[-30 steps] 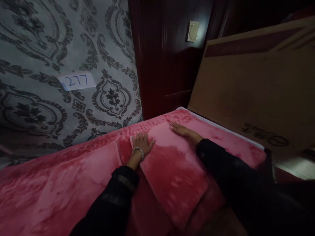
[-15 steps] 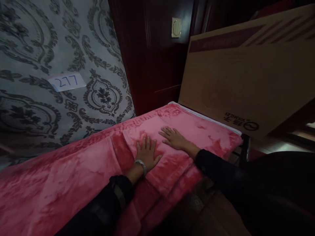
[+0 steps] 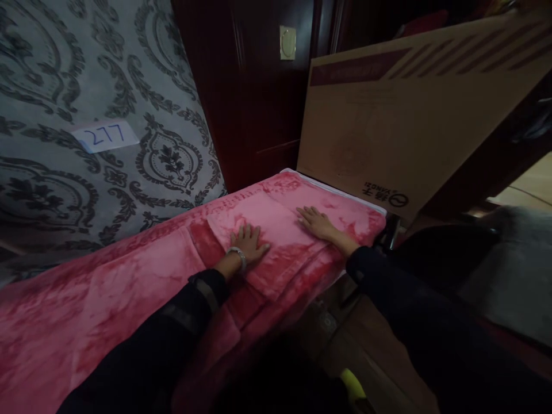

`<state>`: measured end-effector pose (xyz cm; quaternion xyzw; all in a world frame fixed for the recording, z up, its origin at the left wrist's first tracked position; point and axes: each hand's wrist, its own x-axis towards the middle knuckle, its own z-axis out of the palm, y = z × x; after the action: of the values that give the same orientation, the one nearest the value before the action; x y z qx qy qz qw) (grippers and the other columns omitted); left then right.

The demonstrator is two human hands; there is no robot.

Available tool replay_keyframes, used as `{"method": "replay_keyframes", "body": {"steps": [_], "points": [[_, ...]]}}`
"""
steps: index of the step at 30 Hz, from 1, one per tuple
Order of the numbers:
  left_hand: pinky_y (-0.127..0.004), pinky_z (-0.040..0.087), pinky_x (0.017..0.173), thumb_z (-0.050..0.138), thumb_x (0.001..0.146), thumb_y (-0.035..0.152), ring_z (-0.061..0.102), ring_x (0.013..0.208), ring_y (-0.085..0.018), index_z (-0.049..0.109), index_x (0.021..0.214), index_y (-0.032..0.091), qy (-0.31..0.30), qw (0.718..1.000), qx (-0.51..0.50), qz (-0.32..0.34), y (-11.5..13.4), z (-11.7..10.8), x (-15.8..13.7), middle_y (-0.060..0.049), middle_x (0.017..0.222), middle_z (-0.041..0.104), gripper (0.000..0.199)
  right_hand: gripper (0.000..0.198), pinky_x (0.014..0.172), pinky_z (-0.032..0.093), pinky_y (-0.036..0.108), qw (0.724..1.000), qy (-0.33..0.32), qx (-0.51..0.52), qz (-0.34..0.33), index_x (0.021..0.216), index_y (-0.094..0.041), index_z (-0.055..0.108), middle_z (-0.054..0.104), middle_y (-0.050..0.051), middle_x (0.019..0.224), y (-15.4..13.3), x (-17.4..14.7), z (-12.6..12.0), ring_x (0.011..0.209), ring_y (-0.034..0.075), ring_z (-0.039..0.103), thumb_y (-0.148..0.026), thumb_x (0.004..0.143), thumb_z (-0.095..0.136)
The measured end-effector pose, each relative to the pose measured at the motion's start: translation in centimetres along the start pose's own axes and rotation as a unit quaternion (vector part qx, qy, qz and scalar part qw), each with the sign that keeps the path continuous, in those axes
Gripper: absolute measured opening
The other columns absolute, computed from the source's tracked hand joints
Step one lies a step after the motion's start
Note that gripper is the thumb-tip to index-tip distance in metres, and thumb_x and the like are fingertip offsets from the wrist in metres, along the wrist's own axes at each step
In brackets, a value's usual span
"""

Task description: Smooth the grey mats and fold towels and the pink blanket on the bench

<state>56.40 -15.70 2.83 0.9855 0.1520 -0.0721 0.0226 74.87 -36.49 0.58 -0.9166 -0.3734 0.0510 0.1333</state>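
Note:
A folded piece of pink and red plush cloth (image 3: 282,267) lies flat on a larger plush blanket (image 3: 138,287) of the same colours. My left hand (image 3: 249,246), with a bracelet at the wrist, rests palm down on the left part of the folded cloth, fingers spread. Farther right, my right hand (image 3: 318,223) also lies palm down with fingers stretched out, touching the cloth's right part. Neither hand grips anything. Creases and seam-like lines run across the cloth between and below the hands.
Behind the blanket's far end leans a big cardboard box (image 3: 388,126). A dark red wooden panel (image 3: 254,103) carries a pale switch plate (image 3: 287,43). A paper marked 277 (image 3: 106,135) is on the patterned wall (image 3: 168,161). Something yellow (image 3: 353,386) shows low down.
The view has shifted, so the scene sits a little farther left. My right hand has slid rightward across the cloth, away from my left hand. Both hands stay flat.

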Motion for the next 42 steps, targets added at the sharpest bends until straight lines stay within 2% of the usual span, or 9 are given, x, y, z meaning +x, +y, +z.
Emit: {"method": "replay_keyframes", "body": {"steps": [4, 7, 12, 17, 22, 27, 31, 36, 42], "points": [[-0.062, 0.008, 0.125, 0.039, 0.095, 0.065, 0.014, 0.157, -0.037, 0.025, 0.163, 0.023, 0.027, 0.994, 0.002, 0.104, 3.6, 0.3, -2.9, -0.013, 0.17, 0.023, 0.081, 0.058, 0.121, 0.023, 0.062, 0.995, 0.006, -0.026, -0.097, 0.161, -0.033, 0.032, 0.021, 0.003, 0.169, -3.2, -3.2, 1.2, 0.156, 0.03, 0.014, -0.051, 0.107, 0.024], [-0.067, 0.01, 0.123, 0.04, 0.094, 0.068, 0.012, 0.157, -0.038, 0.024, 0.163, 0.027, 0.006, 0.99, -0.004, 0.141, 5.3, 2.3, -4.9, -0.011, 0.171, 0.018, 0.082, 0.057, 0.12, 0.023, 0.062, 0.993, -0.01, -0.057, -0.106, 0.161, -0.034, 0.033, 0.023, 0.003, 0.168, -3.8, -4.5, 2.8, 0.156, 0.03, 0.017, -0.05, 0.107, 0.028], [-0.069, 0.014, 0.122, 0.043, 0.095, 0.066, 0.011, 0.157, -0.038, 0.024, 0.163, 0.031, -0.003, 0.989, -0.011, 0.15, 4.7, 3.9, -5.1, -0.01, 0.171, 0.016, 0.079, 0.059, 0.121, 0.024, 0.06, 0.994, 0.008, -0.073, -0.084, 0.161, -0.034, 0.031, 0.021, 0.002, 0.169, -2.3, -4.7, 4.0, 0.156, 0.029, 0.016, -0.055, 0.106, 0.028], [-0.066, 0.011, 0.124, 0.039, 0.097, 0.065, 0.011, 0.158, -0.037, 0.024, 0.163, 0.029, -0.022, 0.988, -0.018, 0.152, 4.5, 3.1, -5.0, -0.009, 0.171, 0.014, 0.077, 0.058, 0.117, 0.032, 0.059, 0.996, 0.032, -0.078, -0.023, 0.16, -0.029, 0.036, 0.022, 0.004, 0.168, -1.7, -5.2, 3.8, 0.152, 0.033, 0.027, -0.048, 0.106, 0.025], [-0.062, 0.013, 0.125, 0.041, 0.098, 0.06, 0.021, 0.156, -0.034, 0.029, 0.162, 0.027, -0.042, 0.986, -0.006, 0.16, 3.5, 2.2, -7.2, -0.011, 0.169, 0.023, 0.073, 0.057, 0.116, 0.034, 0.059, 0.996, 0.041, -0.08, -0.014, 0.159, -0.028, 0.037, 0.026, 0.005, 0.167, -1.5, -6.1, 3.8, 0.151, 0.032, 0.03, -0.041, 0.105, 0.025], [-0.066, 0.013, 0.123, 0.04, 0.1, 0.057, 0.025, 0.155, -0.031, 0.04, 0.156, 0.032, -0.039, 0.993, -0.018, 0.113, 0.3, 0.9, -12.2, -0.007, 0.165, 0.035, 0.062, 0.058, 0.113, 0.029, 0.071, 0.994, 0.059, -0.087, 0.018, 0.158, -0.026, 0.04, 0.027, 0.01, 0.166, -4.2, -7.8, 3.2, 0.153, 0.037, 0.023, -0.042, 0.105, 0.025], [-0.062, 0.013, 0.125, 0.043, 0.099, 0.058, 0.023, 0.156, -0.031, 0.038, 0.158, 0.023, 0.001, 0.999, -0.014, 0.042, -2.8, 0.9, -18.0, -0.013, 0.166, 0.032, 0.068, 0.056, 0.118, 0.025, 0.066, 0.991, 0.087, -0.052, -0.084, 0.159, -0.029, 0.038, 0.024, 0.007, 0.168, -9.4, -10.1, 4.3, 0.154, 0.033, 0.02, -0.043, 0.106, 0.026], [-0.064, 0.022, 0.121, 0.044, 0.098, 0.056, 0.026, 0.154, -0.038, 0.038, 0.157, 0.013, 0.079, 0.991, 0.015, -0.11, -3.7, 5.2, -23.7, -0.022, 0.164, 0.033, 0.074, 0.052, 0.121, 0.026, 0.056, 0.983, 0.078, -0.024, -0.167, 0.156, -0.027, 0.044, 0.037, 0.007, 0.163, -15.2, -12.6, 8.5, 0.152, 0.028, 0.029, -0.039, 0.107, 0.03], [-0.069, 0.021, 0.119, 0.053, 0.095, 0.054, 0.026, 0.152, -0.044, 0.038, 0.158, 0.015, 0.159, 0.98, 0.04, -0.11, -2.1, 8.9, -24.7, -0.025, 0.165, 0.029, 0.076, 0.05, 0.119, 0.026, 0.054, 0.977, 0.155, -0.012, -0.144, 0.151, -0.023, 0.052, 0.041, 0.009, 0.16, -16.4, -14.4, 11.1, 0.149, 0.029, 0.033, -0.034, 0.105, 0.035]]}}
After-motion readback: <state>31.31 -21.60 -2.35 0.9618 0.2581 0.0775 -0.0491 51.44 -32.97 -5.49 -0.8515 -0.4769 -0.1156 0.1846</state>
